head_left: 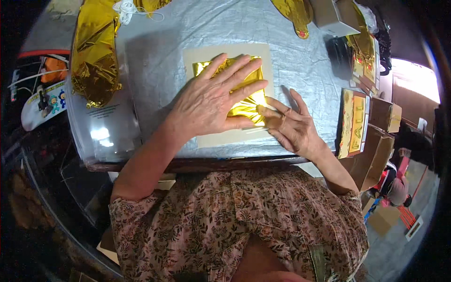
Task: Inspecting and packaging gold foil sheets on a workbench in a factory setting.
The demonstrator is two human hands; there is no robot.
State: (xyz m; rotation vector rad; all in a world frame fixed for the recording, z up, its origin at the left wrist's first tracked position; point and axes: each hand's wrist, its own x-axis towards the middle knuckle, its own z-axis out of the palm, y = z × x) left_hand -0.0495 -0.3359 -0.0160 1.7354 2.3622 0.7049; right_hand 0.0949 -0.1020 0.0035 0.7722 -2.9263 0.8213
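A folded, shiny gold foil piece (253, 101), looking like a flattened foil balloon, lies on a cream card (221, 139) in the middle of the table. My left hand (213, 96) lies flat across the foil, fingers spread, covering much of it. At the foil's lower right edge is my right hand (296, 129). Its fingers are bent and apart, with the index fingertip and thumb touching the foil or just beside it. Creases run out from that spot.
A silvery cloth (300, 56) covers the table. Limp gold foil (96, 51) hangs along the left, near white string (126, 10) and clear plastic sleeves (110, 134). More gold foil (296, 14) lies at the far right, beside a white box (333, 19). Printed packages (353, 123) and cardboard boxes (373, 160) line the right edge.
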